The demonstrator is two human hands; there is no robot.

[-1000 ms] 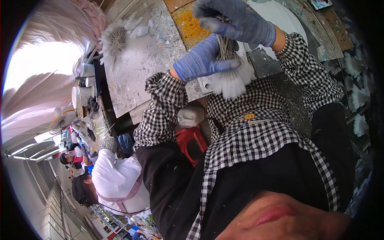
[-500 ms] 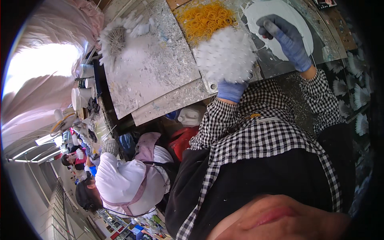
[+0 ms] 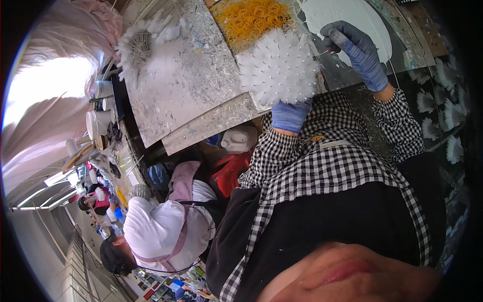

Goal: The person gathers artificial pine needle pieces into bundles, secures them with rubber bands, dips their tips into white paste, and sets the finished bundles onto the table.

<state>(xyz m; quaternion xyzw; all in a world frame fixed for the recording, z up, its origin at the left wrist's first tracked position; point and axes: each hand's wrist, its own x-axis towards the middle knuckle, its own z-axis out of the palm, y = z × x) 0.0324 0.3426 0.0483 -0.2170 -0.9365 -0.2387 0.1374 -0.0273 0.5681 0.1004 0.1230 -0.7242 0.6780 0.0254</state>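
Note:
A bushy white bundle (image 3: 278, 68), like fluffy feathers with small white tips sticking out all over, rests on my left hand (image 3: 290, 115). A blue knit glove covers that hand, and its fingers are hidden beneath the bundle. To the right, my right hand (image 3: 352, 50) wears a blue-grey glove with darkened fingertips. Its thumb and fingers are pinched together beside the bundle, over the edge of a broad patch of white paste (image 3: 372, 25). A thin pale line shows at the fingertips, too fine to name.
Yellow rubber bands (image 3: 251, 22) lie heaped beyond the bundle. Left of them, a paint-spattered board (image 3: 186, 85) bears another white bundle with bare stems (image 3: 140, 49). A white jug (image 3: 239, 138) stands below the table edge. A co-worker in white (image 3: 161, 231) sits at left; white tufts (image 3: 448, 121) hang at right.
The bundle has turned so its white tips face up more plainly. My right hand stays over the paste, its fingers now drawn into a pinch nearer the bundle. The whole view has shifted slightly.

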